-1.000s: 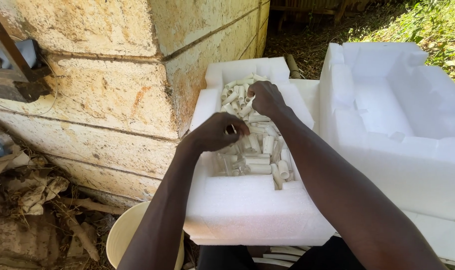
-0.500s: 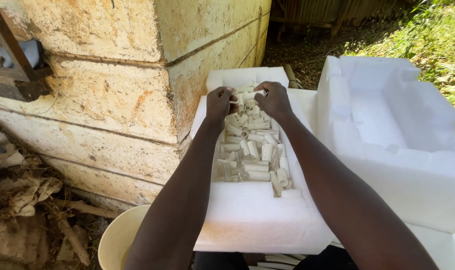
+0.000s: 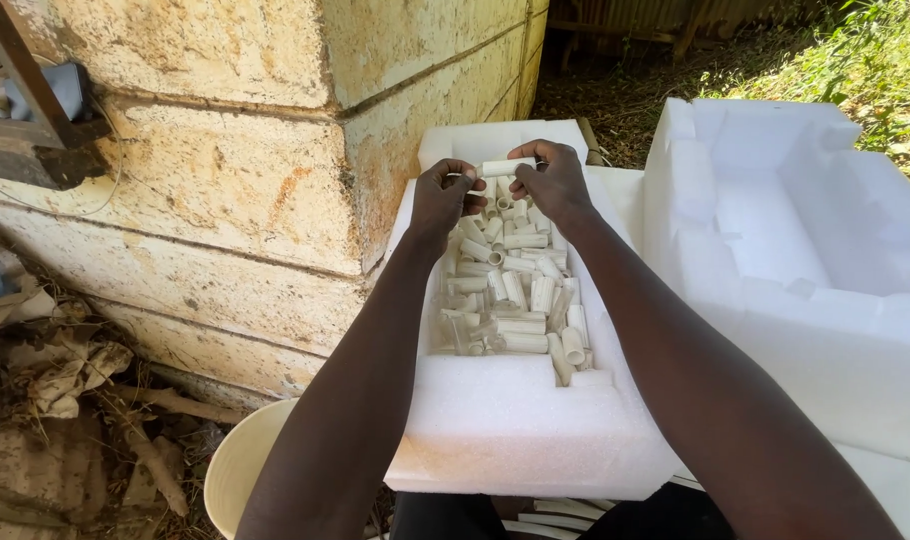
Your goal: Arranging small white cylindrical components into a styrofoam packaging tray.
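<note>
bucket rim (image 3: 237, 470) at 7 o'clock, cream coloured, mostly cut off by the frame edge. foam tray (image 3: 515, 430) sits dead centre, white, with a deep pocket full of short white tubes (image 3: 520, 300) lying every which way. both forearms run up from 6 o'clock over the tray.

left hand (image 3: 443, 200) at about 11 o'clock of the pocket, fingers curled in tight, pinching the left end of one small white tube (image 3: 505, 167). right hand (image 3: 555, 182) at about 1 o'clock, also closed down, thumb and fingers on the right end of the same tube. the tube lies level between the two hands, raised above the heap at the tray's far end (can't tell if it is one piece or two pushed together).

bigger foam block (image 3: 775, 270) at 3 o'clock, hollowed out, just beside the tray. rough plastered wall (image 3: 225, 160) from 9 to 12 o'clock. grass (image 3: 865, 70) at 1 o'clock, furthest out.
</note>
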